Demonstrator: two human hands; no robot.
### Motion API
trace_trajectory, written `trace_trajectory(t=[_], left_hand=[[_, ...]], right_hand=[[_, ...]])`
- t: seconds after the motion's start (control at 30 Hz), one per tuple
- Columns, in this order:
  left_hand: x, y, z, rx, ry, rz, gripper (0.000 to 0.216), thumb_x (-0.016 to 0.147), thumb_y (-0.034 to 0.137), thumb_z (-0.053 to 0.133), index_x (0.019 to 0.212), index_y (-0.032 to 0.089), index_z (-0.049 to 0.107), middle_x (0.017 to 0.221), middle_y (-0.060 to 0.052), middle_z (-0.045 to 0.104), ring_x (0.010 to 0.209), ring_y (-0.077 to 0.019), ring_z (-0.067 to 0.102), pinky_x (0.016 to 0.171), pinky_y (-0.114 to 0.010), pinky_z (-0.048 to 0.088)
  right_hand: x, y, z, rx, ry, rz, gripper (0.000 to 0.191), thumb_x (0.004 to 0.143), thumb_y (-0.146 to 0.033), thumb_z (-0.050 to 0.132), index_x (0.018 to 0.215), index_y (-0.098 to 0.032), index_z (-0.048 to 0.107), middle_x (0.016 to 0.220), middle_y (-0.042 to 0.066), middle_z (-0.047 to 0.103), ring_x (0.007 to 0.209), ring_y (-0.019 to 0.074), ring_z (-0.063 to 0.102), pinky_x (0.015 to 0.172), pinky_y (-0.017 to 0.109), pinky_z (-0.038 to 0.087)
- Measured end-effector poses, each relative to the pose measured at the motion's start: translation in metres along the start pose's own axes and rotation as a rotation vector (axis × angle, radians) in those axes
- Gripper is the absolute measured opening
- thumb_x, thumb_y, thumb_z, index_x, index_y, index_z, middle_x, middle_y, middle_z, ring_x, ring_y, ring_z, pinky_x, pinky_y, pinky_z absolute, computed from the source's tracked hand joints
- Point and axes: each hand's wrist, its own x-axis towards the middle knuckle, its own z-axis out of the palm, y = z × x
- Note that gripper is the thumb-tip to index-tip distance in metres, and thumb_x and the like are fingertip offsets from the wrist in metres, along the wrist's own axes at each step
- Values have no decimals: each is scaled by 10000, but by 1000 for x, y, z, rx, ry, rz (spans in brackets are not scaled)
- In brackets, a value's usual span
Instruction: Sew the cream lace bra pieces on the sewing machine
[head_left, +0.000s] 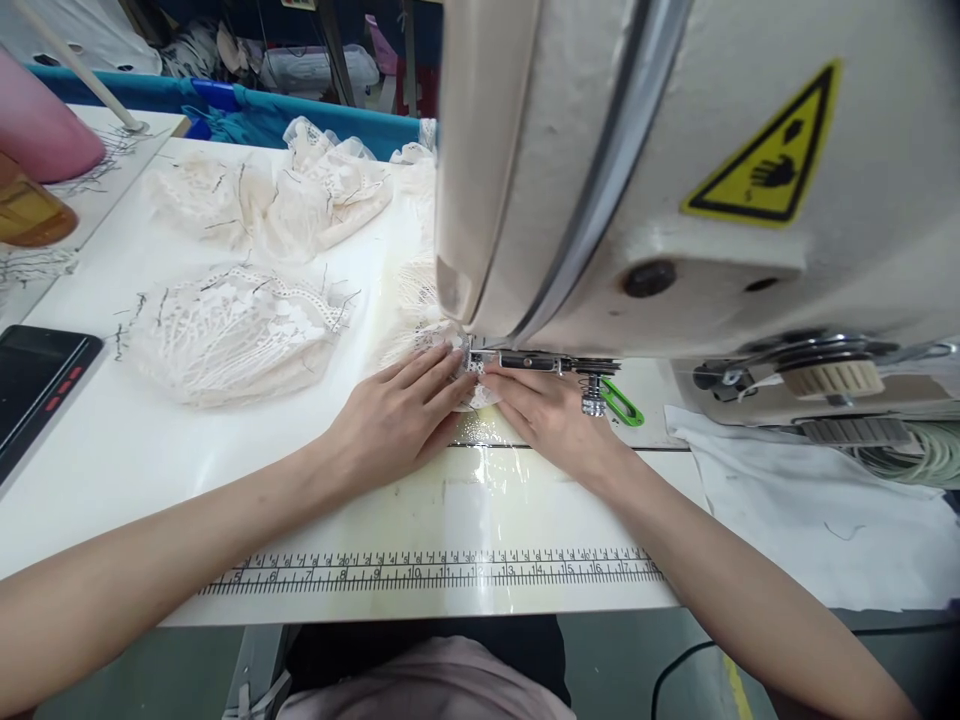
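Observation:
My left hand (394, 415) lies flat on the white table, fingers stretched toward the presser foot (480, 362) of a cream sewing machine (675, 170). Its fingertips press a small piece of cream lace (420, 325) lying under the machine's head. My right hand (547, 410) rests just right of the needle area, fingers extended and pressing the same lace from the other side. Both hands' fingertips nearly meet at the foot. The needle itself is hidden behind the machine head.
Piles of cream lace pieces (232, 335) lie on the table at left and farther back (285, 190). A black phone (37, 385) sits at the left edge. A printed ruler (435, 572) runs along the table front. A green clip (619, 402) and white cloth (810, 510) lie right.

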Motion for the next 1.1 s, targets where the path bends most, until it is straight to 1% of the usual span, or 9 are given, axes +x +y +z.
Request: trace_trajectory(t=[0.17, 0.3, 0.43, 0.63, 0.77, 0.83, 0.9, 1.0, 1.1], left_hand=[[-1, -1, -2, -23, 47, 93, 276, 1008, 190, 446, 1139, 93, 669, 1254, -89, 676, 1179, -213, 641, 1064, -382, 523], [-1, -2, -6, 10, 47, 114, 265, 982, 175, 454, 1091, 76, 675, 1209, -120, 695, 1132, -230, 668, 1031, -393, 547], [0, -3, -7, 12, 72, 99, 260, 960, 161, 450, 1056, 76, 677, 1184, -128, 707, 1097, -231, 686, 1020, -387, 554], [0, -1, -8, -4, 83, 38, 222, 922, 138, 471, 1038, 105, 657, 1194, -117, 706, 1112, -234, 678, 1036, -395, 537], [0, 2, -9, -16, 160, 61, 166, 900, 89, 522, 1026, 135, 620, 1186, -91, 712, 1128, -219, 669, 1042, -390, 524], [0, 2, -10, -14, 207, 76, 184, 894, 78, 556, 1062, 140, 596, 1223, -99, 694, 1161, -223, 650, 1040, -390, 520], [0, 2, -12, -19, 228, 49, 272, 882, 78, 573, 1150, 126, 564, 1267, -130, 665, 1179, -236, 637, 1011, -388, 531], [-1, -1, -14, -30, 178, -11, 394, 874, 98, 558, 1266, 103, 527, 1290, -158, 644, 1175, -259, 633, 973, -402, 543], [-3, -6, -12, -41, 105, 23, 407, 899, 136, 505, 1302, 115, 552, 1307, -129, 643, 1236, -256, 598, 1041, -414, 501]], right_hand=[[-7, 1, 10, -33, 9, -40, 329, 931, -81, 510, 1175, -237, 665, 1153, 45, 706, 957, 162, 665, 826, 329, 542], [-7, -6, 11, -170, 54, -85, 311, 914, -31, 520, 1116, -212, 672, 1135, 29, 722, 995, 150, 659, 851, 298, 517], [-3, -12, 9, -213, 57, -114, 312, 915, -15, 496, 1108, -200, 657, 1129, 11, 728, 1021, 141, 651, 845, 286, 512], [1, -15, 9, -137, 93, -100, 238, 909, -34, 528, 1030, -189, 662, 1082, -9, 740, 962, 127, 667, 808, 266, 520], [4, -17, 10, 0, 109, -27, 157, 945, -118, 527, 984, -192, 659, 1037, -5, 743, 908, 122, 679, 767, 260, 510], [5, -17, 11, 52, 114, 0, 135, 960, -169, 525, 991, -193, 654, 1005, -3, 740, 888, 123, 672, 736, 258, 497], [6, -18, 11, 77, 134, 2, 124, 962, -205, 542, 988, -201, 663, 975, -13, 734, 869, 119, 661, 714, 254, 481], [6, -21, 9, 66, 138, -33, 133, 954, -196, 559, 960, -222, 690, 946, -31, 730, 857, 112, 645, 703, 249, 456], [5, -23, 6, 16, 125, -54, 155, 939, -158, 563, 899, -222, 698, 914, -39, 740, 842, 111, 643, 705, 262, 427]])
